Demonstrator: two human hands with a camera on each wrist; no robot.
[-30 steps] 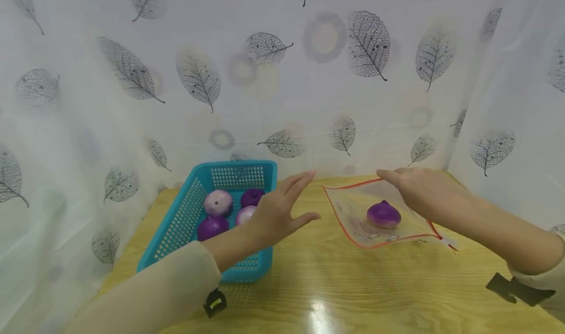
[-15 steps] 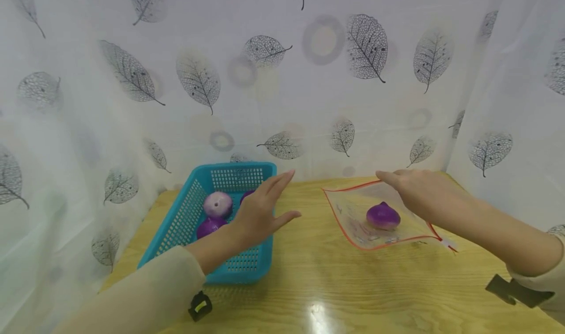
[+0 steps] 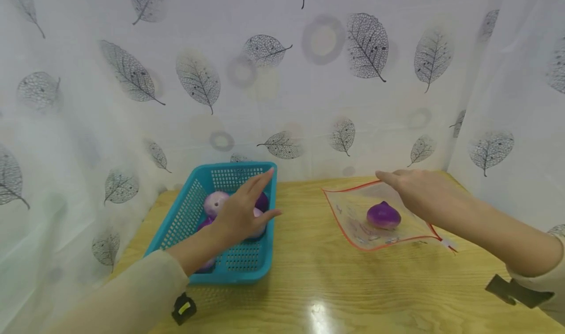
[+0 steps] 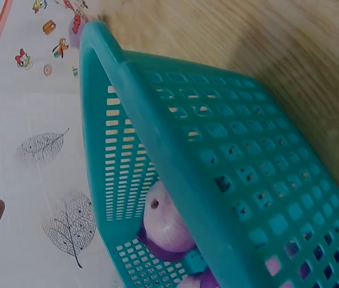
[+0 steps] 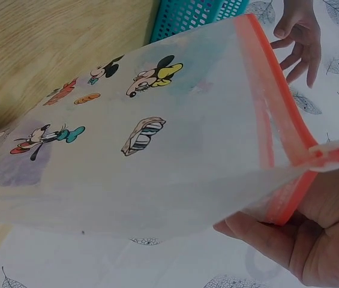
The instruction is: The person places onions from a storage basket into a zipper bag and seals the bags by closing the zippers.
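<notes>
My left hand (image 3: 238, 211) hangs over the blue-green basket (image 3: 247, 277), fingers extended, thumb spread out and nothing held. Inside the basket lie several purple and pale purple onions (image 3: 214, 202), partly hidden behind that hand; a pale one (image 4: 166, 219) shows through the basket's opening in the left wrist view. On the right, my right hand (image 3: 421, 192) pinches the red-edged rim of a clear zip bag (image 5: 199, 150) printed with cartoon figures, spreading its mouth. One purple onion (image 3: 383, 217) sits in the bag. A slider (image 5: 331, 155) is at the rim's corner.
Basket and bag share a wood-grain table (image 3: 318, 270), with bare tabletop between them. A white curtain (image 3: 300, 98) with a grey leaf print hangs behind and at both sides. The basket's raised rim stands near my left hand.
My left hand has moved left, from beyond the basket's right edge to over its inside, fingers still extended. The right hand, bag and bagged onion stay put.
</notes>
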